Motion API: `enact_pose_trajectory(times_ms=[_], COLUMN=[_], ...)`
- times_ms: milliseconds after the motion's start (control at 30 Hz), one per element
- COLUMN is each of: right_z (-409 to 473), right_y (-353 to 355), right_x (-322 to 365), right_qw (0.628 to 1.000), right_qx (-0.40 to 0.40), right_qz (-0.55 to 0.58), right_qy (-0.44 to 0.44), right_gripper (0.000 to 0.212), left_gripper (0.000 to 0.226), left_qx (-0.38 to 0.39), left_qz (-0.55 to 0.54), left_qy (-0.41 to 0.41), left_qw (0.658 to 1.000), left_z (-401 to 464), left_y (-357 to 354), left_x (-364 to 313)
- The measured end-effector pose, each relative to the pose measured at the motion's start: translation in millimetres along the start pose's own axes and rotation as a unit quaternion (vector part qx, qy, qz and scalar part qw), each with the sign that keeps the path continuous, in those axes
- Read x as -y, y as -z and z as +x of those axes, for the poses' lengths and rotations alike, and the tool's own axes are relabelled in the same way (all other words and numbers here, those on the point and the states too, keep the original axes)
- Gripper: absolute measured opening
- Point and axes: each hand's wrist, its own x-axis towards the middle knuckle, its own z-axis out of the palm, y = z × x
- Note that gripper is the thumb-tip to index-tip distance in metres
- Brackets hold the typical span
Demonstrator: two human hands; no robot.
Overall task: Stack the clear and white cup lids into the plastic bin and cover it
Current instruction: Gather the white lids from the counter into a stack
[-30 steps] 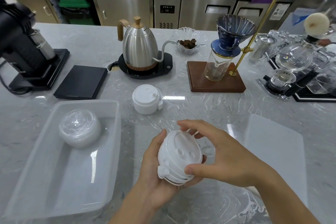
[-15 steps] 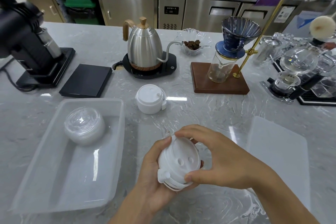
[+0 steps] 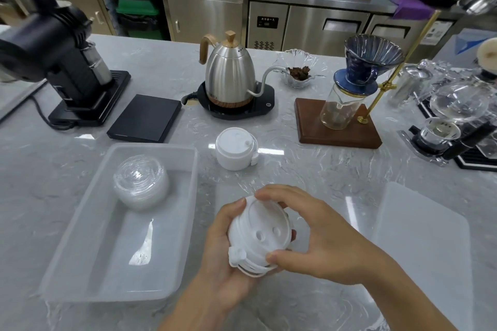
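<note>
A stack of white cup lids (image 3: pixel 259 234) is tilted above the counter near its front edge. My left hand (image 3: pixel 224 255) cradles it from below and my right hand (image 3: pixel 320 239) grips its rim with thumb and fingers. To the left lies the clear plastic bin (image 3: pixel 150 274), with a stack of clear lids (image 3: pixel 141 183) standing in its far end. A second stack of white lids (image 3: pixel 236 148) stands on the counter beyond my hands. The bin's flat translucent cover (image 3: pixel 422 247) lies on the counter to the right.
At the back stand a black grinder (image 3: pixel 61 67), a black scale (image 3: pixel 145 118), a steel kettle (image 3: pixel 230 75) on its base, a glass dish (image 3: pixel 298 70), a pour-over stand (image 3: pixel 349 115) and glass siphon gear (image 3: pixel 454 115) at the right.
The white lid stack has turned slightly in my hands, and my right fingers have shifted along its rim. The bin and the other stacks have not moved.
</note>
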Motion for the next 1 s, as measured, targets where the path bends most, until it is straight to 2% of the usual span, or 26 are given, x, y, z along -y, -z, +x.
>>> enact_pose_trajectory(times_ms=[133,200,333,433,600,733,867,1000], right_z=[1.2,1.0,3.0,5.6,8.0,14.5,29.1,51.0], right_y=[-10.0,-14.9,-31.6,-37.1,-40.6,-41.0,-43.6,-55.7], right_x=[-5.5,-7.5,-3.5,5.5,8.3,7.8,12.9,29.0], right_qw=[0.998,0.992,0.957,0.935,0.922,0.921,0.922,0.933], right_qx=[-0.022,-0.058,-0.1,-0.118,-0.143,-0.17,-0.16,-0.126], right_qz=[0.06,0.1,0.267,0.329,0.352,0.341,0.346,0.332], right_qy=[-0.018,-0.046,-0.05,-0.066,-0.072,-0.075,-0.074,-0.067], right_gripper=[0.08,0.076,0.051,0.041,0.04,0.033,0.038,0.041], left_gripper=[0.061,0.068,0.081,0.094,0.086,0.043,0.053,0.06], left_qx=[-0.005,0.002,0.003,0.004,-0.007,-0.047,-0.098,-0.124], left_qz=[-0.001,-0.004,0.024,0.045,0.124,0.195,0.286,0.299], left_qy=[-0.067,-0.102,-0.141,-0.145,-0.161,-0.179,-0.221,-0.283], left_qw=[0.998,0.995,0.99,0.988,0.979,0.963,0.927,0.903], left_z=[-1.1,-1.2,-4.7,-7.2,-14.6,-23.2,-38.5,-60.5], left_y=[-2.2,-3.4,-3.9,-4.4,-4.5,0.2,3.8,8.7], left_x=[-1.9,-4.6,-10.0,-6.7,-11.5,-22.7,-35.4,-50.1])
